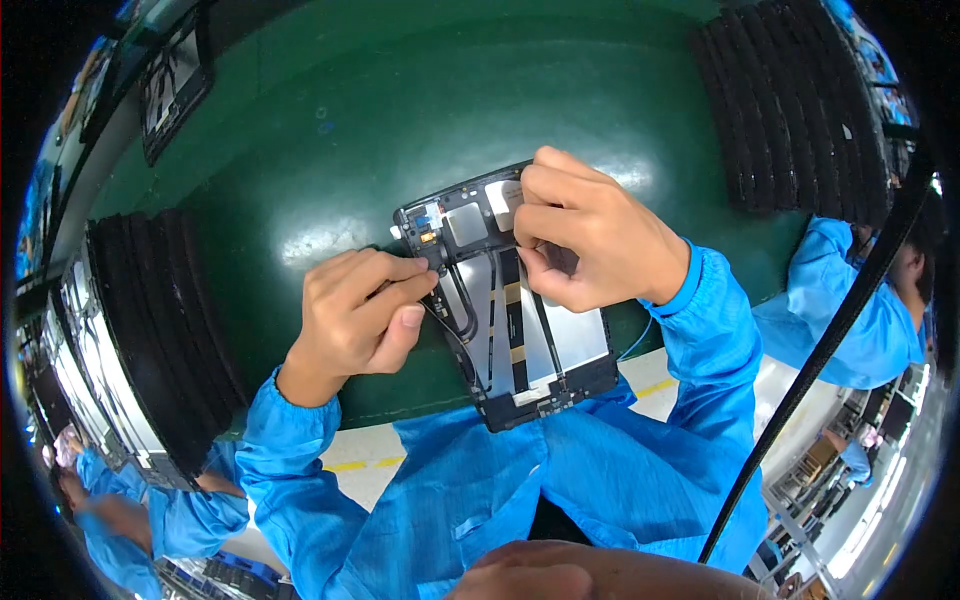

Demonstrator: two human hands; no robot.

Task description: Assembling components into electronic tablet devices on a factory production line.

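An opened tablet (pixel 580 335) lies tilted at the near edge of the green table, its inside facing up. Its white battery-like panels, dark flex cables and a small circuit board at the upper left show. My left hand (pixel 355 310) is closed at the tablet's left edge, index and middle fingertips touching the frame by the board. On the upper right side, my right hand (pixel 595 230) is closed in a pinch over the dark upper section, with its fingers curled. Whatever is between the fingertips of either hand is too small or hidden to make out.
A stack of black-edged trays or panels (pixel 165 330) stands at the left, and another black stack (pixel 790 105) at the far right. A further opened tablet (pixel 175 85) leans at the far left. A black cord (pixel 820 370) crosses the right side. Co-workers in blue sit on both sides.
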